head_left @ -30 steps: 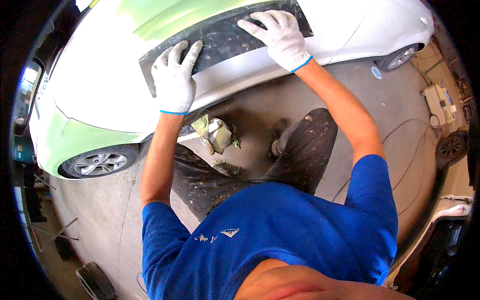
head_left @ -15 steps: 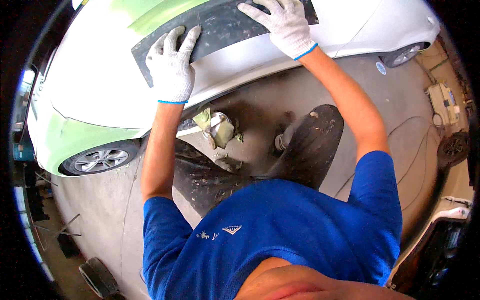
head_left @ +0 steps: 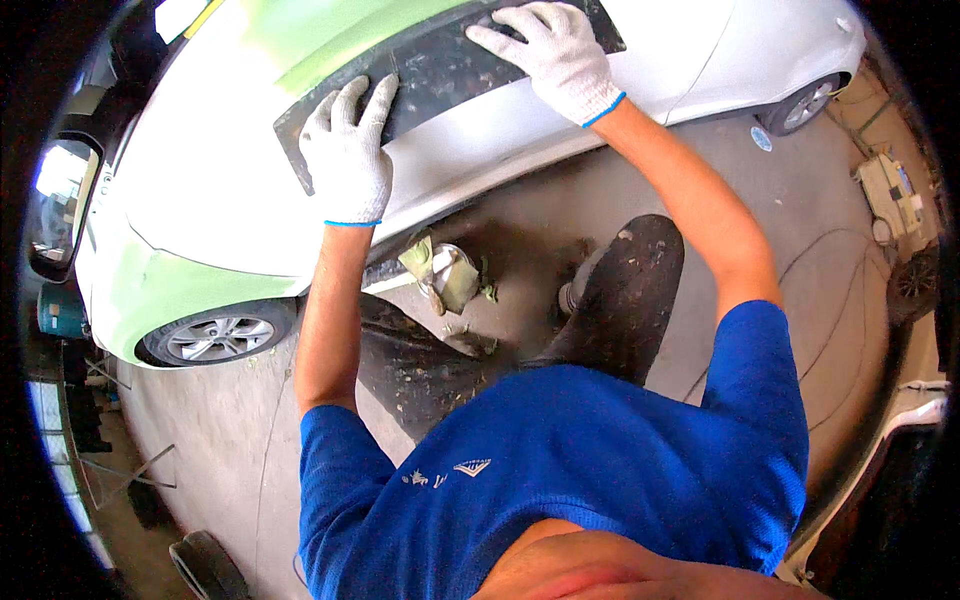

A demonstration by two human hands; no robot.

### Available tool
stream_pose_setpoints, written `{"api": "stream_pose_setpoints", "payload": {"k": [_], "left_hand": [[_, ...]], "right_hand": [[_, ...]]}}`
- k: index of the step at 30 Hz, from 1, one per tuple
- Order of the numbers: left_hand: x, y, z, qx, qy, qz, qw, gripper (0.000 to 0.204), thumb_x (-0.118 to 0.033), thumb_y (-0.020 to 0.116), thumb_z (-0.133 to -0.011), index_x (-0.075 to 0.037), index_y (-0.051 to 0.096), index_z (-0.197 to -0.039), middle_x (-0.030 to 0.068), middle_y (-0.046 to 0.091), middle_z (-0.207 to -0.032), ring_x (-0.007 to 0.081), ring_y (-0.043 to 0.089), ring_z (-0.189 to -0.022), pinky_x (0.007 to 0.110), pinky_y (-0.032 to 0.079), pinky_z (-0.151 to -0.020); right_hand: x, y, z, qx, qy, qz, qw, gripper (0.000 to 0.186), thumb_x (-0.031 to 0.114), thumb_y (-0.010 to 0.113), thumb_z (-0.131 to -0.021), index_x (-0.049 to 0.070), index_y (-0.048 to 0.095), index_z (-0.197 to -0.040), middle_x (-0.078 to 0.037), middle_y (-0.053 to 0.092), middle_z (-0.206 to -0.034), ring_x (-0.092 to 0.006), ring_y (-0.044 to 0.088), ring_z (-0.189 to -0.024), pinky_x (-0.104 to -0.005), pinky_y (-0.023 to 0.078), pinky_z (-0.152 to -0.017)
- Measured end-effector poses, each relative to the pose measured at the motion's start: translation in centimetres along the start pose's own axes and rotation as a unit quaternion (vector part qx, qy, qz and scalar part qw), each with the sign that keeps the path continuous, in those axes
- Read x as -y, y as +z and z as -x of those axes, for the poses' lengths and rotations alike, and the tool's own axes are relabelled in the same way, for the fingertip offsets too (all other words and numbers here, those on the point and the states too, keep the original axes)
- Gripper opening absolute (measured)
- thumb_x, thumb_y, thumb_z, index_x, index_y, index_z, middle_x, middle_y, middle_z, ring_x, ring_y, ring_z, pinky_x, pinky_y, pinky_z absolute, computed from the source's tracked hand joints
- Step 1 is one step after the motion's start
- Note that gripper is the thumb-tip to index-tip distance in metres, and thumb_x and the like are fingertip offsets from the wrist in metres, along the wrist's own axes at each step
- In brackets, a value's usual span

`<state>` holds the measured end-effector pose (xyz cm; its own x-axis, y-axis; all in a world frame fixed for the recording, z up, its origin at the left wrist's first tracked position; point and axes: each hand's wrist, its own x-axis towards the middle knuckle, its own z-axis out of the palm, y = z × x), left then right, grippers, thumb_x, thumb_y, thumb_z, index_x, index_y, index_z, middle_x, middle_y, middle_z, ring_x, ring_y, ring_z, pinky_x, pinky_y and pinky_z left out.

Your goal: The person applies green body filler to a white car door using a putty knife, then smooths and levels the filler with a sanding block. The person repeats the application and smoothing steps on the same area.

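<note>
Head view: a long, dark, scuffed panel (head_left: 440, 85) lies against the pale side of a car (head_left: 210, 190) at the top centre of the frame, under both hands. At its left end, the left hand (head_left: 345, 165), in a white knitted glove, rests with fingers parted and fingertips on the dark surface. Towards its right end, the gloved right hand (head_left: 560, 65) has its thumb stretched left, apart from its bent fingers; whether these grip the panel's far edge cannot be told. The gloves cover parts of the panel, and the upper frame edge cuts some of it off. Below, near the frame's middle, a round tub (head_left: 452, 280) bears green-smeared sheets, just left of the person's bent leg (head_left: 640, 270). Green patches colour the car above its front wheel (head_left: 220, 338) at left. Grey concrete floor (head_left: 240, 440) spreads beneath, with a tyre (head_left: 208, 568) at lower left, and thin cables (head_left: 840, 300), a boxy beige machine (head_left: 890, 195) and a loose wheel (head_left: 912, 285) at right.
</note>
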<state>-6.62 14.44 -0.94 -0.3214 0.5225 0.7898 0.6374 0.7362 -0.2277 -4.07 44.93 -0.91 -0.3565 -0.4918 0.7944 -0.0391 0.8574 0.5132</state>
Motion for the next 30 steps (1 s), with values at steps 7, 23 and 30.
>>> {"api": "stream_pose_setpoints", "payload": {"k": [7, 23, 30], "left_hand": [[-0.4, -0.2, -0.5, 0.002, -0.011, -0.013, 1.0, 0.075, 0.01, 0.059, -0.076, -0.03, 0.063, -0.139, 0.0077, 0.062, -0.136, 0.0336, 0.058, -0.122, 0.051, 0.044, -0.105], [0.3, 0.9, -0.7, -0.004, -0.017, -0.021, 1.0, 0.076, 0.007, 0.064, -0.072, -0.034, 0.064, -0.137, 0.0035, 0.061, -0.136, 0.0312, 0.057, -0.12, 0.051, 0.043, -0.102], [0.4, 1.7, 0.6, 0.008, -0.026, 0.004, 1.0, 0.074, 0.006, 0.064, -0.071, -0.033, 0.066, -0.134, 0.0029, 0.063, -0.133, 0.0303, 0.059, -0.117, 0.05, 0.045, -0.1]], "right_hand": [[-0.5, -0.1, -0.3, -0.008, 0.0, 0.019, 1.0, 0.061, 0.018, 0.063, -0.083, 0.039, 0.06, -0.14, 0.004, 0.058, -0.124, -0.0203, 0.053, -0.112, -0.0444, 0.047, -0.097], [-0.7, 1.4, -0.1, -0.018, -0.005, 0.039, 0.999, 0.063, 0.011, 0.061, -0.083, 0.041, 0.061, -0.139, 0.007, 0.061, -0.122, -0.0209, 0.055, -0.11, -0.0458, 0.046, -0.097], [0.6, 0.9, 0.5, 0.036, 0.019, -0.035, 0.999, 0.062, 0.011, 0.062, -0.083, 0.04, 0.061, -0.138, 0.006, 0.062, -0.122, -0.0214, 0.055, -0.11, -0.046, 0.046, -0.097]]}}
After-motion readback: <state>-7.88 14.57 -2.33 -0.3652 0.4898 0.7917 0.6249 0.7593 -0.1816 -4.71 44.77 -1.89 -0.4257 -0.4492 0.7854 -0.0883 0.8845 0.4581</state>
